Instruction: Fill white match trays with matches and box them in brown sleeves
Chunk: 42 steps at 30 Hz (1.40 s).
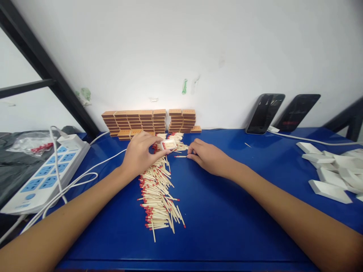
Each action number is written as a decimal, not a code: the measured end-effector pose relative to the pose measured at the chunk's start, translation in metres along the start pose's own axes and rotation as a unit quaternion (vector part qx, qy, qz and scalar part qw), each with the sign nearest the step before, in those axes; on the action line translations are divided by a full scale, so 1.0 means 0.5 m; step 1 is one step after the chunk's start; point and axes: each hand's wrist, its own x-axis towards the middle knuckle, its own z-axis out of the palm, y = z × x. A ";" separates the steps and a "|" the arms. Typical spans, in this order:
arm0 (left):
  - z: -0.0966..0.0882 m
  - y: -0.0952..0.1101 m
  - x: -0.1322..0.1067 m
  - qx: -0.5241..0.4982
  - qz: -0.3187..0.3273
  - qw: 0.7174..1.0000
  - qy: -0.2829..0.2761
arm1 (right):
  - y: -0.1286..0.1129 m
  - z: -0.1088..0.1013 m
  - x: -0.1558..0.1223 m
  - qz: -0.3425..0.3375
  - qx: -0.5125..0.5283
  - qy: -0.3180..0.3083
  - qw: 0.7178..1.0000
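Observation:
My left hand (141, 153) grips a small white matchbox tray (169, 144) between thumb and fingers, with some matches lying inside it. To its right, my right hand (205, 155) pinches matchsticks (180, 156) by their plain ends, red heads pointing left toward the tray. A long heap of red-tipped matches (159, 192) runs from under the tray toward the front of the blue table. How many matchsticks the right fingers hold is hard to make out.
Stacked matchboxes (134, 120) line the wall behind my hands. At the left lie a white power strip (47, 173) and cables. Two phones (265, 113) lean on the wall, with a pile of white trays (330, 189) at the right edge of the blue table (227, 226).

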 end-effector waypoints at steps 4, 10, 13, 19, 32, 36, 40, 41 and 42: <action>0.001 0.001 -0.001 -0.002 0.000 1.000 -0.005 | -0.001 -0.003 -0.002 0.011 -0.004 -0.008 1.000; -0.002 0.004 0.001 -0.001 0.008 1.000 -0.002 | -0.015 0.012 -0.002 0.017 -0.030 0.010 0.999; -0.002 0.004 0.000 0.001 0.008 1.000 -0.001 | -0.015 0.017 -0.002 0.008 -0.026 0.021 0.999; 0.000 0.001 -0.001 0.002 0.004 1.000 -0.004 | -0.013 0.026 -0.002 -0.013 0.030 0.072 0.997; -0.001 -0.002 0.001 0.000 0.015 1.000 -0.012 | -0.015 0.005 0.000 -0.016 0.048 0.065 0.997; 0.003 0.002 0.001 -0.021 0.031 0.999 -0.036 | -0.020 -0.004 -0.001 -0.019 0.076 0.132 0.988; 0.001 0.021 0.003 -0.058 0.051 0.996 -0.044 | -0.034 0.008 -0.004 -0.042 0.083 0.147 0.985; 0.000 0.027 0.004 -0.067 0.055 0.995 -0.041 | -0.038 0.012 -0.005 -0.050 0.080 0.149 0.984; -0.001 0.031 0.004 -0.074 0.058 0.995 -0.039 | -0.041 0.014 -0.006 -0.059 0.078 0.149 0.984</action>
